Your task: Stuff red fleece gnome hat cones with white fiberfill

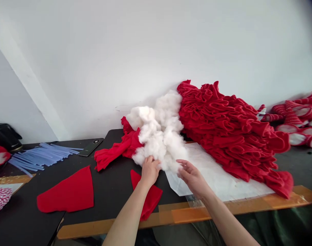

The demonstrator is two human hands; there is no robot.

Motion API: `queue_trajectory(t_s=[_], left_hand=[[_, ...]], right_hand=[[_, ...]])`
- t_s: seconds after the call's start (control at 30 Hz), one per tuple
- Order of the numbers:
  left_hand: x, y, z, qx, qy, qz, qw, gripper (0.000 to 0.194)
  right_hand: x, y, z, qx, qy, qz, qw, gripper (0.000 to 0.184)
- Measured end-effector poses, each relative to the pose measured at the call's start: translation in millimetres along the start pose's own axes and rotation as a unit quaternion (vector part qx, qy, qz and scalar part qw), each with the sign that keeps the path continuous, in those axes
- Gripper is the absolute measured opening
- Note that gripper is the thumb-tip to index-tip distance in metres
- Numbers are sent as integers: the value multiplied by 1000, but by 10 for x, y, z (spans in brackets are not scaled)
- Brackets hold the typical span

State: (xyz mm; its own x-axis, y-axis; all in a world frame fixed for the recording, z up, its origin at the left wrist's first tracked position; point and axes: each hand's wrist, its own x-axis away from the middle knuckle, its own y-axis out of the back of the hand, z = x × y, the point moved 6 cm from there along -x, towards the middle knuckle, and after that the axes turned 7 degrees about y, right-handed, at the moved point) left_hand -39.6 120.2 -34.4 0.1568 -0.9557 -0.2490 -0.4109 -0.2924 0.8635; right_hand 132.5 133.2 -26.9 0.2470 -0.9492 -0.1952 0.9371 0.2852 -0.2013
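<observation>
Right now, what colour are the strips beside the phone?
The strips are pale blue; the head view shows them best.

Two bare hands show, one left hand (pixel 149 172) and one right hand (pixel 193 179), with one heap of white fluffy polyester stuffing (pixel 158 131) and one large mound of ruffled red fleece (pixel 230 130). There are three loose pieces: one flat red fleece cutout (pixel 66 191), one red fleece strip (pixel 152 200) near the table's (pixel 115 205) front edge, and one crumpled red fleece piece (pixel 117 152). One black smartphone (pixel 90 147) lies at the back edge, beside one bundle of pale blue plastic strips (pixel 43 156), too overlapped to count. One translucent plastic sheet (pixel 212 174) shows too.
</observation>
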Motion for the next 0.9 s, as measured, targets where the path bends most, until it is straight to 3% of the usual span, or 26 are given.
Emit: queue_trajectory(t_s=[0.17,0.27,0.33,0.47,0.63,0.7,0.77,0.83,0.9], left_hand=[[181,254,-109,7,-16,-8,1000,35],[591,496,-85,10,-18,-3,1000,46],[930,595,-35,21,-14,28,999,45],[1385,622,134,7,16,51,999,20],[1407,542,303,-31,2,-22,999,27],[1371,548,299,-44,8,-50,998,23],[1361,607,200,-21,18,-89,996,20],[1392,691,13,39,26,-133,990,20],[1455,743,-220,107,13,-152,982,20]], right_hand=[[61,-203,-77,49,-12,33,998,34],[236,-105,-49,36,-26,32,998,34],[414,-52,-39,3,-45,38,998,36],[802,-149,-83,-70,-82,52,993,32],[1140,-349,-114,-71,-93,56,991,34],[1201,-391,-83,-30,-66,40,997,32],[1210,-459,-22,40,4,12,999,25],[1177,-600,28,102,89,-1,991,19],[1105,-768,-3,123,128,5,984,21]])
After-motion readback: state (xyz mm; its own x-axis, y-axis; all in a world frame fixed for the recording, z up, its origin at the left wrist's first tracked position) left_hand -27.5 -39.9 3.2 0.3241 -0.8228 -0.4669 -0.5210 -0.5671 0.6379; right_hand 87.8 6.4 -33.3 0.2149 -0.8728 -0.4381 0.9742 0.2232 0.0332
